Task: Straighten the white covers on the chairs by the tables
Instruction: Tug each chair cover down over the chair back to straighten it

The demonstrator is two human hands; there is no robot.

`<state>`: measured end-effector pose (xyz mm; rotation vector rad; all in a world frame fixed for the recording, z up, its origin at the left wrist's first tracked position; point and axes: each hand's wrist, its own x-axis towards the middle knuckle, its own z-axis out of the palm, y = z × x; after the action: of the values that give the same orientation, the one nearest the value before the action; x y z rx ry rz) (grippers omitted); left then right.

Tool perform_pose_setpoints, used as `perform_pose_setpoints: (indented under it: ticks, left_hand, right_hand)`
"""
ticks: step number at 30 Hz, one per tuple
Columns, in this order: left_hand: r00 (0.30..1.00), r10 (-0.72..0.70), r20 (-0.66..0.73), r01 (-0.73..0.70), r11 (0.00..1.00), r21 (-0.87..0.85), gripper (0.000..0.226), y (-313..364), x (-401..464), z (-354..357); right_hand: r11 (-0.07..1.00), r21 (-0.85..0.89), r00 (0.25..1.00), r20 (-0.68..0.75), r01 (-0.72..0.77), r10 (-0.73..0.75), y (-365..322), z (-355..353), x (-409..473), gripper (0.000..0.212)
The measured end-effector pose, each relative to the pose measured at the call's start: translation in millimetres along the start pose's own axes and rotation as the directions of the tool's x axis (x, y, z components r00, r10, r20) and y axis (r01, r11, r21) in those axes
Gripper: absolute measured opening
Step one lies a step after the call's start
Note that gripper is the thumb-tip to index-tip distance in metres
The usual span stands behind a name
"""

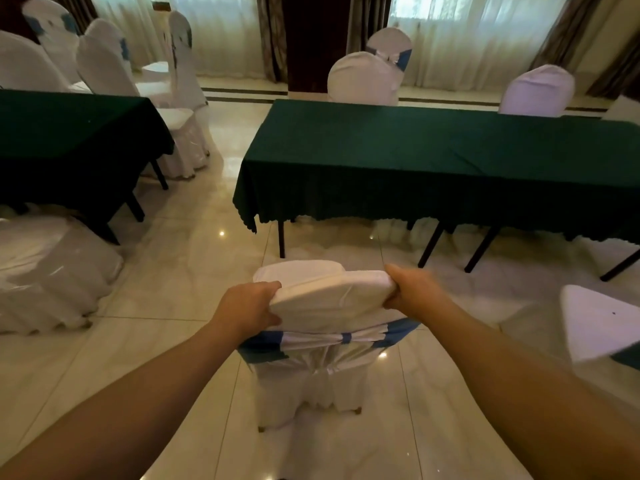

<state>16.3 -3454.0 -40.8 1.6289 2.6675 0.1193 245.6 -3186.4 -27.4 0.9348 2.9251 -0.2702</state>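
Note:
Directly below me stands a chair in a white cover (329,303), seen from behind, with a blue and white sash (346,338) tied across its back. My left hand (251,306) grips the top left corner of the chair back. My right hand (414,289) grips the top right corner. The chair's seat (298,270) shows just beyond the back, facing a long table under a dark green cloth (433,161). The cover's skirt hangs down to the tiled floor.
A second green-clothed table (69,140) stands at the left, with several white-covered chairs (104,64) behind it. Two covered chairs (367,79) (536,91) stand beyond the long table. Another covered chair (45,268) is at my left, another seat (599,323) at my right. Curtained windows line the far wall.

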Motion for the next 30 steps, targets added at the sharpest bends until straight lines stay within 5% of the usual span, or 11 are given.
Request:
perform_pose_setpoints:
  ticks: [13, 30]
  left_hand:
    - [0.972, 0.224, -0.072, -0.221, 0.974, 0.051, 0.043, -2.3, 97.1, -31.4]
    - [0.987, 0.151, -0.052, -0.145, 0.984, 0.101, 0.046, 66.5, 260.2, -26.8]
  right_hand:
    - [0.971, 0.071, 0.972, -0.032, -0.230, 0.233, 9.7, -17.0, 3.3, 0.060]
    - [0.983, 0.118, 0.985, -0.085, -0.139, 0.149, 153.3, -39.7, 122.5, 0.052]
